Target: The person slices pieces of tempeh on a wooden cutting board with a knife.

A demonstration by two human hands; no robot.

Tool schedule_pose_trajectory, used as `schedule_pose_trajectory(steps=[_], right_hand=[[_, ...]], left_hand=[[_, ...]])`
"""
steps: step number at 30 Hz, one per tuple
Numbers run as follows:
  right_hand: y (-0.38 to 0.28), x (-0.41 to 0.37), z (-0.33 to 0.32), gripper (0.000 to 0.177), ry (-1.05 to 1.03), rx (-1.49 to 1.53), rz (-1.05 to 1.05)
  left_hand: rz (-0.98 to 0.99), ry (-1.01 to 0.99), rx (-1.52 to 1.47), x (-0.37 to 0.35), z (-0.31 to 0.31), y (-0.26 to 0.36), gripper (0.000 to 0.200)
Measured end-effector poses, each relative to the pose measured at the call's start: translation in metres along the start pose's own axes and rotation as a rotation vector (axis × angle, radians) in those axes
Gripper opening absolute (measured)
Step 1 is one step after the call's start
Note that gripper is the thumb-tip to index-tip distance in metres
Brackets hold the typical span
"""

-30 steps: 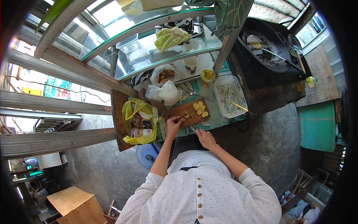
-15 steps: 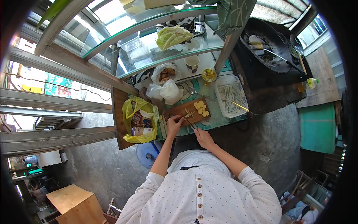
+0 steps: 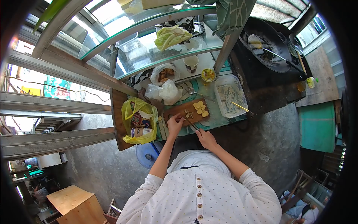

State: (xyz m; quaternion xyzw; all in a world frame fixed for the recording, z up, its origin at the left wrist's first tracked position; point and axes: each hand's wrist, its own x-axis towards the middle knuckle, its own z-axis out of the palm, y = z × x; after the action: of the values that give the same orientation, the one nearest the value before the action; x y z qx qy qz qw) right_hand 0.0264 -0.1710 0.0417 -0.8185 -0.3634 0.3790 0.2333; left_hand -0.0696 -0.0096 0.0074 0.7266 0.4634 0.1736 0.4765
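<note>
Clenched on the knife (image 3: 192,125), right hand (image 3: 206,139) has barely shifted; left hand (image 3: 174,124), fingers curled, still presses the cutting board (image 3: 182,108).

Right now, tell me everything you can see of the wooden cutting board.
The cutting board is a brown wooden rectangle lying flat on the green table top, slightly skewed. Round yellow slices sit heaped toward its far right corner, with paler scraps near the middle. The left hand rests fingertips on its near edge, and the knife in the right hand reaches over that edge. A white plastic bag lies just behind it.
</note>
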Motion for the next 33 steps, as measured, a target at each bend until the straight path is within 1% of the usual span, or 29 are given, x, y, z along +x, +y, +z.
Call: schedule_pose_trajectory(steps=[1,2,4,7,10,13,16,21,23,25,28,31,33], right_hand=[[0.000,0.000,0.000,0.039,-0.002,0.000,0.000],[0.000,-0.001,0.000,0.039,-0.004,-0.004,0.003],[-0.003,-0.003,-0.003,0.039,-0.007,-0.008,0.005],[-0.004,-0.003,-0.006,0.040,-0.014,-0.037,0.005],[-0.004,-0.001,-0.006,0.040,-0.013,-0.060,-0.006],[-0.005,0.006,-0.006,0.041,0.019,-0.043,-0.040],[-0.009,0.015,-0.007,0.042,-0.024,-0.067,-0.045],[-0.008,0.010,-0.014,0.043,-0.081,-0.064,-0.013],[-0.011,0.018,-0.010,0.043,-0.067,-0.065,-0.029],[-0.012,0.024,-0.010,0.042,-0.052,-0.062,-0.049],[-0.013,0.026,-0.010,0.045,-0.056,-0.068,-0.054],[-0.009,0.022,-0.009,0.045,-0.082,-0.025,-0.021],[-0.011,0.027,-0.003,0.045,-0.080,-0.008,-0.015]], left_hand=[[-0.043,-0.004,0.014,-0.001,-0.001,-0.001,0.023],[-0.045,-0.003,0.015,-0.001,-0.001,-0.004,0.023],[-0.168,-0.050,-0.089,0.001,0.001,-0.012,0.025],[-0.193,-0.079,-0.113,0.003,0.000,-0.016,0.026],[-0.173,-0.073,-0.062,0.006,0.002,-0.020,0.027],[-0.194,-0.070,-0.082,0.008,0.003,-0.023,0.026],[-0.248,-0.110,-0.089,0.007,0.000,-0.015,0.025],[-0.229,-0.098,-0.175,0.008,0.002,-0.019,0.025],[-0.234,-0.102,-0.179,0.006,0.002,-0.016,0.025],[-0.283,-0.133,-0.182,0.009,0.002,-0.019,0.025],[-0.256,-0.132,-0.235,0.009,0.001,-0.020,0.024],[-0.261,-0.127,-0.147,0.006,-0.001,-0.011,0.023],[-0.279,-0.126,-0.205,0.007,0.001,-0.017,0.024]])
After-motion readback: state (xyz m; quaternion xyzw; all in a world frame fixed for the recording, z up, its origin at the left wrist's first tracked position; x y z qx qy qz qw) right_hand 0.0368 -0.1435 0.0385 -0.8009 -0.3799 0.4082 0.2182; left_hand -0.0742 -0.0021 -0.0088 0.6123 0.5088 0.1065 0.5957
